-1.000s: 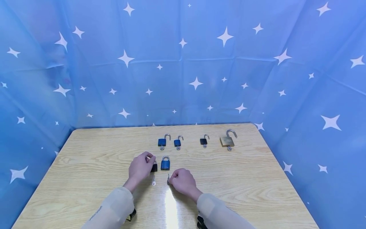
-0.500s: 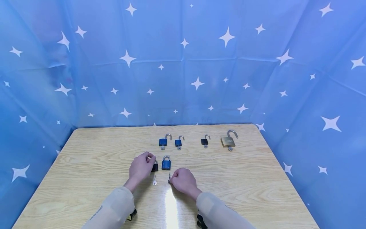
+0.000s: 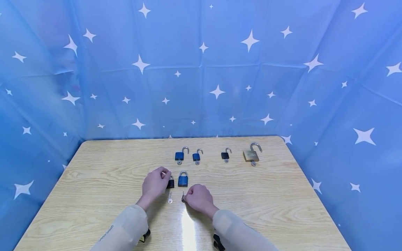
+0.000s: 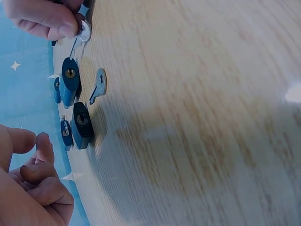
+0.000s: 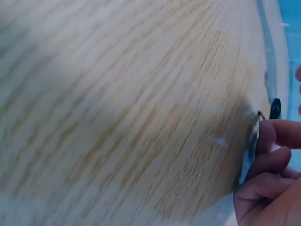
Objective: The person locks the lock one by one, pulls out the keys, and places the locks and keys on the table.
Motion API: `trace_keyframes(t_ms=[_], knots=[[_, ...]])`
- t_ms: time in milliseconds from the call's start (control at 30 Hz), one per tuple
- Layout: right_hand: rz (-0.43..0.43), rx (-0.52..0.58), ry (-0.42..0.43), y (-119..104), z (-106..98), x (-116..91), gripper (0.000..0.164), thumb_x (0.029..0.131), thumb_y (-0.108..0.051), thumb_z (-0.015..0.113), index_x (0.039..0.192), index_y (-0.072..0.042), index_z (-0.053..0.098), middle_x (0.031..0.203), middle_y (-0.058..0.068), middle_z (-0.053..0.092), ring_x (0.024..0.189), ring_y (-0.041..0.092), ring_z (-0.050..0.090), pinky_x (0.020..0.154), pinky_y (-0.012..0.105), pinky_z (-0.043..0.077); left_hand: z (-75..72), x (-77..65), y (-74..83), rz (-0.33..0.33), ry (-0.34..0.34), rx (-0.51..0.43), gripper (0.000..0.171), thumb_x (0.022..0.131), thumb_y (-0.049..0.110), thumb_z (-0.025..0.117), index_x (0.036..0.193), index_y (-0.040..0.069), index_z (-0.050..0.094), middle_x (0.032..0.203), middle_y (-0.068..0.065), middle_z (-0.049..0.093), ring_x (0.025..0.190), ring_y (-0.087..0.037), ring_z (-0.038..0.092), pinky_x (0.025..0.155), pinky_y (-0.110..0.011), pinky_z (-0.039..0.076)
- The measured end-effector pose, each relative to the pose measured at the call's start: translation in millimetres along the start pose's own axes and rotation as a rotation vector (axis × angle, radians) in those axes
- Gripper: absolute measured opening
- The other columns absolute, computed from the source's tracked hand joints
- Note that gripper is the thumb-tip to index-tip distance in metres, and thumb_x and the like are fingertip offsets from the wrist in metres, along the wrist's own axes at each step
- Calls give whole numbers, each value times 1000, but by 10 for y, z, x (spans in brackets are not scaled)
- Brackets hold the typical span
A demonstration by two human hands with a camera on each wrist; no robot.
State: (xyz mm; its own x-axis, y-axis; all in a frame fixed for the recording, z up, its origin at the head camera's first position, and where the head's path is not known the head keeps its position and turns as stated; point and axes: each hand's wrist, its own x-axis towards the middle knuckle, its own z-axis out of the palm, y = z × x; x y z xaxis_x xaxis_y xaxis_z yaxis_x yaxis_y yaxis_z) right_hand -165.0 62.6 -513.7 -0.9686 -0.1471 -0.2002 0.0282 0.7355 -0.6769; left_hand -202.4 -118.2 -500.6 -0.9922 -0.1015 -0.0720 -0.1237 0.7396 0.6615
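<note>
My right hand (image 3: pixel 199 198) pinches a small silver key (image 4: pixel 84 31) between thumb and finger. Its blade points towards the keyhole end of a blue padlock (image 3: pixel 183 179), whose shackle is down; the two look apart. My left hand (image 3: pixel 156 183) hovers beside a black padlock (image 3: pixel 170 183), partly covering it in the head view. Its fingers are loosely bent, with nothing visible between them in the left wrist view. On the table below the black padlock lies a second key (image 3: pixel 170 198), touched by neither hand.
Along the back of the wooden table (image 3: pixel 282 195) lie two blue padlocks (image 3: pixel 179 156) (image 3: pixel 196 157), a small black padlock (image 3: pixel 224 156) and a large brass padlock (image 3: pixel 251 156). All have raised shackles and keys inserted. A starry blue curtain (image 3: pixel 201 83) hangs behind.
My right hand has shifted slightly left with the key. The left hand stays by the black padlock, and the camera view has moved a little.
</note>
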Motion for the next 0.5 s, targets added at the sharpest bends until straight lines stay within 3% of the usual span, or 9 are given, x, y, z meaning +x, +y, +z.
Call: trace_keyframes(t_ms=[500], knots=[[31,-26,-17,-44,39,34,41,82,-28,70,49,-21,45,47,-9,40,47,10,40,46,25,30,12,-13,6,-12,2,-4,24,95,35,58,103,16,70,76,2,61,59,-14,52,52,-28,36]])
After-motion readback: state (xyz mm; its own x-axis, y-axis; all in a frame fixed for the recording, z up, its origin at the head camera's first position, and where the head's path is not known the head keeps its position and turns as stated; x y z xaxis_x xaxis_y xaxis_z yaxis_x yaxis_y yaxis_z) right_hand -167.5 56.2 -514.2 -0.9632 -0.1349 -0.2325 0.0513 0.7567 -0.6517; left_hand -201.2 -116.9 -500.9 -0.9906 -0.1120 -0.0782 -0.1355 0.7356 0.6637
